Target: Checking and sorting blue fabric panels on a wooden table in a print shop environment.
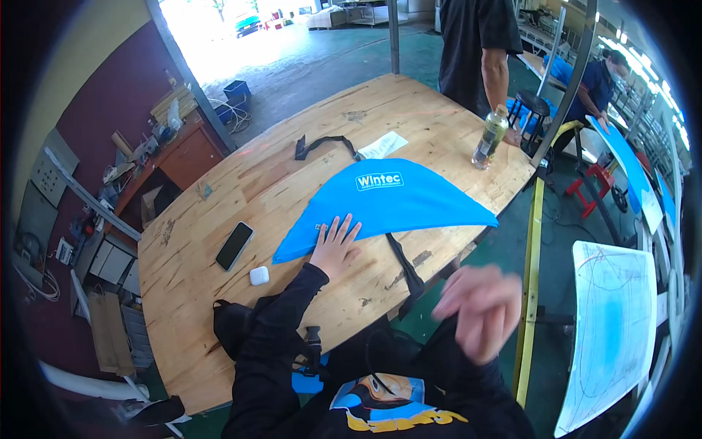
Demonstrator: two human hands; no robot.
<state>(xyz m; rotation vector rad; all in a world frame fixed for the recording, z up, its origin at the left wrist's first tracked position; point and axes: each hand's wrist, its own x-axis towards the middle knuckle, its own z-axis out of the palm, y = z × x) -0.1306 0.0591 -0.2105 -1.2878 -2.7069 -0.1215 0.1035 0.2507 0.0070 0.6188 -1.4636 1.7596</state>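
A bright blue piece of fabric or cover with a white printed patch lies on the wooden table; its far edge is rounded and its ends taper to points. My left hand rests flat on its near left part, fingers spread. Raised off the table to the right, my right hand has bent fingers blurred by motion, so whether anything is in it does not show. One black strap comes out from under the blue piece and hangs over the near edge. Another black strap lies beyond it.
A phone and a white earbud case lie left of the blue piece. Beyond it are a paper slip and a bottle, where a person stands. A yellow rail and white-blue panels are at right.
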